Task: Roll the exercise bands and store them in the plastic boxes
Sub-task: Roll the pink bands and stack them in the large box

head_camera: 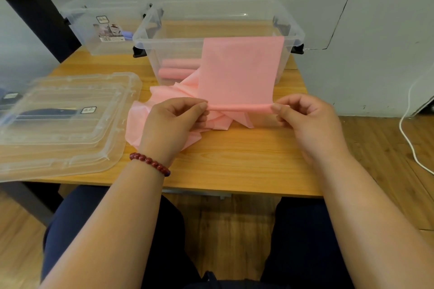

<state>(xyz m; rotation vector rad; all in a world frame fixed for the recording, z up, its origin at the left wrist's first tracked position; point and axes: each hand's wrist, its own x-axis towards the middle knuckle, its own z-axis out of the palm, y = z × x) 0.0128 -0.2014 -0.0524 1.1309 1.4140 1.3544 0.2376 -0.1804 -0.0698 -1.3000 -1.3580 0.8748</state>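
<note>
Pink band (239, 70), its near edge thinly rolled, is pinched at each end by left hand (173, 119) and right hand (307, 119).

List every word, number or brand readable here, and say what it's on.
Nothing is legible.
Sticker on the left plastic box: logo, photo and barcode, all too blurred to read.
Badge label on the stacked clear lids: too small and blurred.
Second label at the left edge, seen through the lids: too blurred.
</note>
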